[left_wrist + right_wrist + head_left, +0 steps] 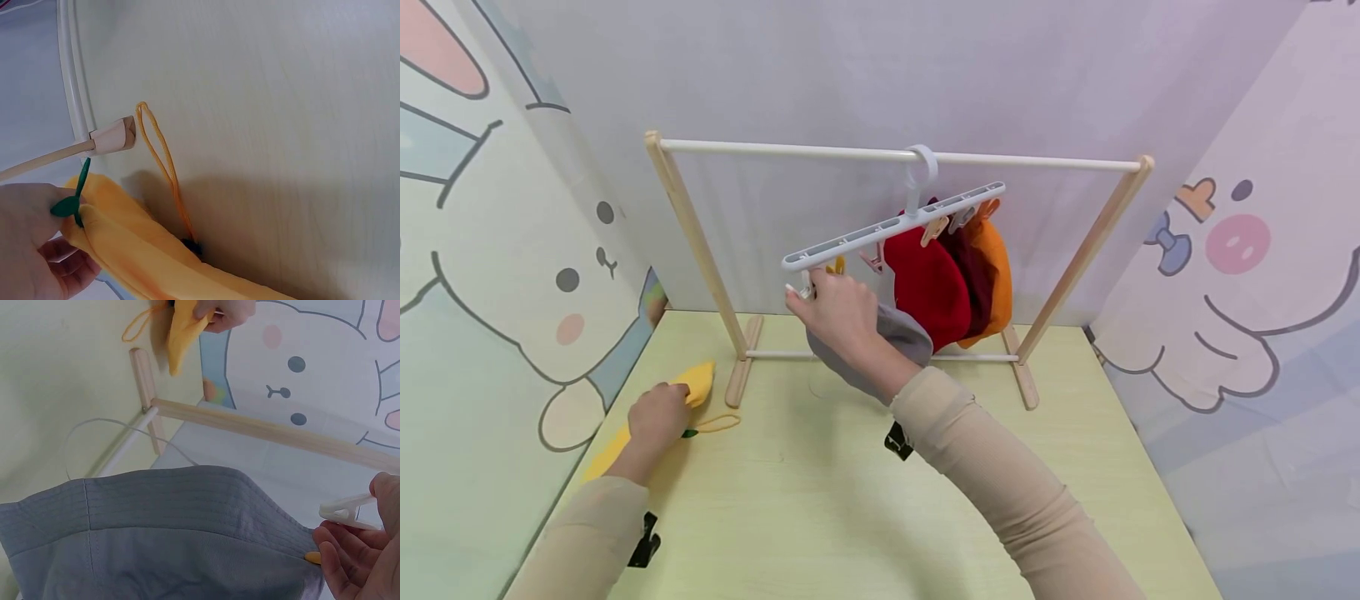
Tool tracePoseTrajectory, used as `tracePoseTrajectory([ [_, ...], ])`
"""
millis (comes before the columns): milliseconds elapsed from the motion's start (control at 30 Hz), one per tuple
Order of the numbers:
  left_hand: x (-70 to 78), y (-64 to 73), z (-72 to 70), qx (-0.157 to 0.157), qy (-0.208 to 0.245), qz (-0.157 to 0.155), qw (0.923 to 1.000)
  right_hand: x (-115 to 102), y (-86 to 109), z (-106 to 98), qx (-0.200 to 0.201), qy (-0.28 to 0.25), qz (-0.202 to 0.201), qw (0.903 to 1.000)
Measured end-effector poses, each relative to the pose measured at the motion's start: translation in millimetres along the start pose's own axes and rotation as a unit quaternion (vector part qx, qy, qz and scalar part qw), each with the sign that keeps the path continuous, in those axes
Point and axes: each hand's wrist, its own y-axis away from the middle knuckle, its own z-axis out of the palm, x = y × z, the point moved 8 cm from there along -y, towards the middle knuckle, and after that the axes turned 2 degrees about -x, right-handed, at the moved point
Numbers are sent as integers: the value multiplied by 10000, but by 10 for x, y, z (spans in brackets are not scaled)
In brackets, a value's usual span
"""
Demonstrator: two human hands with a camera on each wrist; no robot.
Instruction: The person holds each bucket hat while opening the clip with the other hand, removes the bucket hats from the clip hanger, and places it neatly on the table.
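My left hand [658, 414] grips a yellow cloth item [162, 250] with a small green leaf [65, 206] and a yellow cord loop [164, 156], at the table's left. At the low left end of a tilted white clip hanger [880, 228], my right hand [844, 317] pinches a white clip [345, 509] between thumb and fingers. Beside that hand hangs a grey bucket hat [156, 519], by a yellow clip [837, 265]. Red [932, 287], dark red [976, 283] and orange [996, 275] cloth pieces, seemingly hats, hang farther right.
The hanger hooks over the white top bar [790, 151] of a rack with wooden legs [700, 242] and feet [743, 362]. It stands toward the back of a pale yellow table [820, 533]. Fabric walls with cartoon animals [1225, 275] enclose the sides.
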Motion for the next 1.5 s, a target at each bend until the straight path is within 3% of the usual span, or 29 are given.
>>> tracePoseTrajectory([
  [267,-66,-2,188,-115,94,-139,9998,14,-8,24,-90,-44,44,9999],
  [867,-74,13,439,-558,278,-483,9969,16,2,14,-71,-120,33,9999],
  [1500,-21,67,565,-677,348,-243,9968,0,6,3,-87,-125,-34,9999],
])
